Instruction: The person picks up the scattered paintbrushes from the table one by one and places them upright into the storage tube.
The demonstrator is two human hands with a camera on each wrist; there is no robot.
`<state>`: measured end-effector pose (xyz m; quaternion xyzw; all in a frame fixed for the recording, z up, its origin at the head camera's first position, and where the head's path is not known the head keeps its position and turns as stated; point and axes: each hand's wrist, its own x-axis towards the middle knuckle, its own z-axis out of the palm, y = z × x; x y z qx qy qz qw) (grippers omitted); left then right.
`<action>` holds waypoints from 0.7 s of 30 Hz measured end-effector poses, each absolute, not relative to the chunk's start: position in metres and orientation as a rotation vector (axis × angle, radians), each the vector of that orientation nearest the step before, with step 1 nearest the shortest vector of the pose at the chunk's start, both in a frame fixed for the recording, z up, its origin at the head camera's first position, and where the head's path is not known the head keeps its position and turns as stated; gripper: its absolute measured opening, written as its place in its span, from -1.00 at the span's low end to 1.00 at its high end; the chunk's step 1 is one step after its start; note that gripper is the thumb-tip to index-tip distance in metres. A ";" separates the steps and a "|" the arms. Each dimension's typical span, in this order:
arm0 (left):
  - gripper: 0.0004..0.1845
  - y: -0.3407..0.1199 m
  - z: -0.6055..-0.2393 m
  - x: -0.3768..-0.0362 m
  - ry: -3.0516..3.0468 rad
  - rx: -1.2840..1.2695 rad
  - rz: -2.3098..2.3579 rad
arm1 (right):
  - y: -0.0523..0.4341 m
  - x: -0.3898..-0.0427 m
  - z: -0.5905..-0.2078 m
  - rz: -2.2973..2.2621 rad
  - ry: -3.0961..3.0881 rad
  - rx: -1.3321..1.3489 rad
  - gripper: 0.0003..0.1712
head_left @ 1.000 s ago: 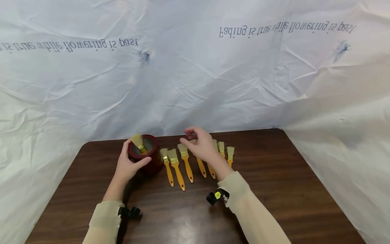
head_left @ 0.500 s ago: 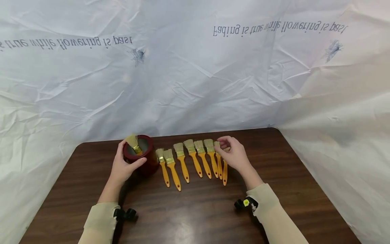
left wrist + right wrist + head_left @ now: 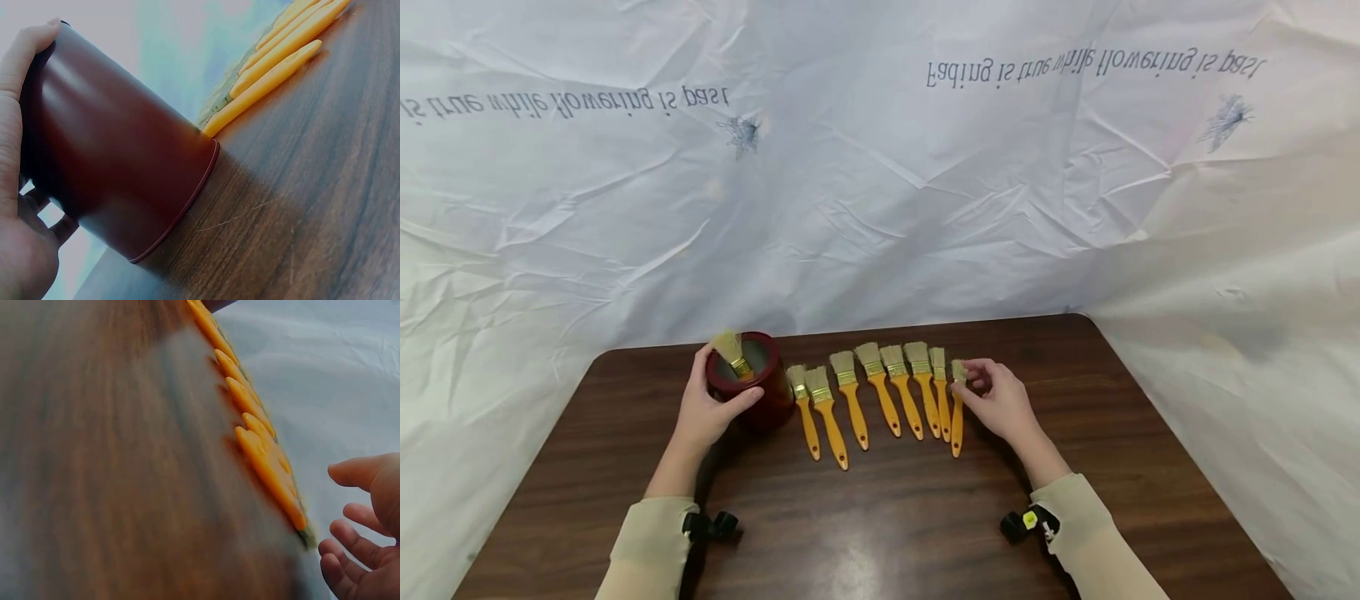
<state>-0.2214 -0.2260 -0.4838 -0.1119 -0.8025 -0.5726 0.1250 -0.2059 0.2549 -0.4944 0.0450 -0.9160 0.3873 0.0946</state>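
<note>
With thumb and fingers round its upper part, my left hand (image 3: 709,408) grips a dark red cylindrical pot (image 3: 119,150) standing on the table. Inside the pot leans one paintbrush (image 3: 734,354), bristles up at the rim. At the right end of a row of paintbrushes (image 3: 852,400), my right hand (image 3: 1006,402) is held close to the bristles of the last paintbrush (image 3: 957,421). The thumb and fingers of that hand are spread apart in the right wrist view, near the tip of the brush. All the brushes have orange handles, metal ferrules and pale bristles.
The brushes lie side by side on a dark wooden table (image 3: 880,517), handles toward me, the leftmost right beside the pot. A white sheet (image 3: 850,208) with printed writing hangs behind the table's far edge and along its sides.
My right hand has moved right, from above the middle brushes to the rightmost one, uncovering the others. My left hand stays on the pot.
</note>
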 end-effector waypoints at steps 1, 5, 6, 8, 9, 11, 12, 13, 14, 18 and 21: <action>0.05 -0.226 -0.484 -0.221 -2.339 -0.325 -1.669 | 0.255 -0.205 -0.495 1.153 -2.732 0.115 -0.41; 0.05 -0.227 -0.482 -0.221 -2.356 -0.320 -1.656 | 0.257 -0.203 -0.498 1.163 -2.806 0.057 -0.33; 0.05 -0.227 -0.482 -0.221 -2.360 -0.320 -1.654 | 0.257 -0.203 -0.498 1.166 -2.820 0.051 -0.31; 0.05 -0.227 -0.482 -0.221 -2.366 -0.320 -1.652 | 0.259 -0.203 -0.498 1.180 -2.846 0.037 -0.27; 0.05 -0.227 -0.482 -0.222 -2.367 -0.321 -1.652 | 0.260 -0.204 -0.498 1.185 -2.859 0.032 -0.25; 0.05 -0.226 -0.481 -0.222 -2.367 -0.326 -1.655 | 0.264 -0.205 -0.499 1.200 -2.882 0.020 -0.22; 0.05 -0.226 -0.481 -0.222 -2.369 -0.326 -1.653 | 0.266 -0.205 -0.499 1.205 -2.889 0.018 -0.21; 0.06 -0.226 -0.481 -0.222 -2.371 -0.325 -1.652 | 0.268 -0.206 -0.499 1.213 -2.893 0.013 -0.21; 0.06 -0.226 -0.481 -0.222 -2.374 -0.325 -1.650 | 0.270 -0.207 -0.499 1.215 -2.895 0.013 -0.22; 0.06 -0.227 -0.481 -0.223 -2.381 -0.317 -1.648 | 0.272 -0.208 -0.498 1.228 -2.877 0.017 -0.27; 0.06 -0.228 -0.482 -0.223 -2.376 -0.319 -1.650 | 0.270 -0.209 -0.497 1.227 -2.874 0.015 -0.30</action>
